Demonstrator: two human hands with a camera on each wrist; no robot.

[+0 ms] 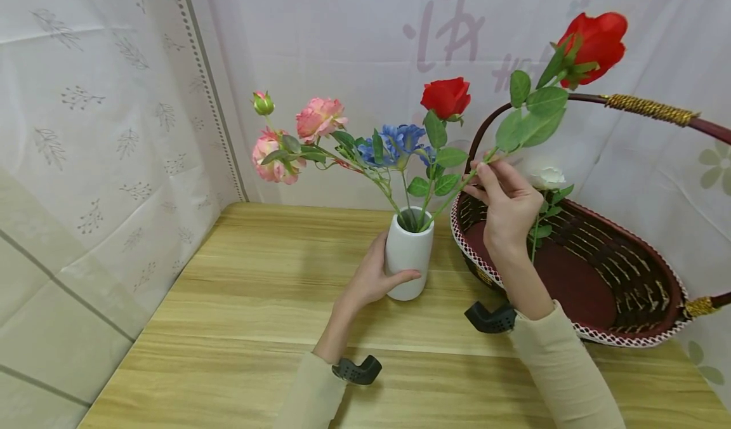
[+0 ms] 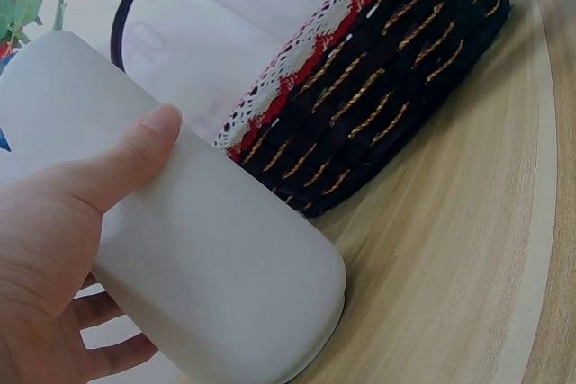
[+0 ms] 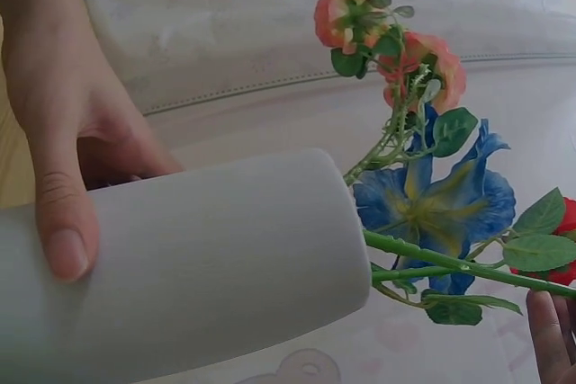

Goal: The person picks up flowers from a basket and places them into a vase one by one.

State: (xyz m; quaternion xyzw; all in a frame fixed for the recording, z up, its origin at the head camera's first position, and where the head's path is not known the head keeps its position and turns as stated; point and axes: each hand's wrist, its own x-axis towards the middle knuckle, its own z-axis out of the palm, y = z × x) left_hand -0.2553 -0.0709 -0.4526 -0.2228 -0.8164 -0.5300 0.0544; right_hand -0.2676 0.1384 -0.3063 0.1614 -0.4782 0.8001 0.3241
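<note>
My left hand (image 1: 374, 275) grips a white vase (image 1: 408, 257) low on its side, thumb across the front; the left wrist view shows the vase (image 2: 216, 249) up close. Between the fingertips of my right hand (image 1: 508, 200) is the green stem of a large red rose (image 1: 596, 48). Its lower end slants into the vase mouth, as the stem (image 3: 468, 267) in the right wrist view shows. Standing in the vase are a smaller red rose (image 1: 447, 98), a blue flower (image 1: 396, 143) and a branch of pink flowers (image 1: 320, 119) that leans left.
A dark woven basket (image 1: 639, 245) with lace trim and an arched handle (image 1: 651, 108) stands right of the vase. One white flower (image 1: 547, 178) leans inside it. The wooden table (image 1: 240, 302) meets printed curtains (image 1: 354, 42) at the back and left.
</note>
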